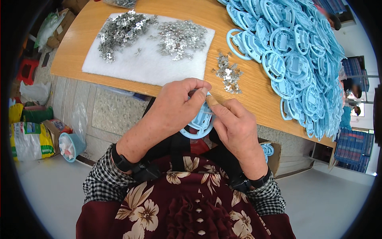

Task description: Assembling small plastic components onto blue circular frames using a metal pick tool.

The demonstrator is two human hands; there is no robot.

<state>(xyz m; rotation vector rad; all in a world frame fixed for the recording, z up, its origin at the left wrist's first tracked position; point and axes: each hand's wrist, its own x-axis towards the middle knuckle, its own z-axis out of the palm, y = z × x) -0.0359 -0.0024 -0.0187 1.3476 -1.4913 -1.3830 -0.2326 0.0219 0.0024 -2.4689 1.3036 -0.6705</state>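
Note:
Just off the table's near edge, a light blue round plastic frame is held over my lap. My left hand is closed on its upper rim, thumb and forefinger pinched together. At the same rim, my right hand is closed with thumb and fingertips against the frame; a tan covering wraps one fingertip. Any small part between the fingertips is hidden. Beyond my hands, a small heap of silvery metal clips lies on the wooden table.
A white felt mat carries two larger heaps of metal pieces. Blue plastic frames pile high along the table's right side. Below right, a box contains similar blue parts. A light blue bin stands on the floor at left.

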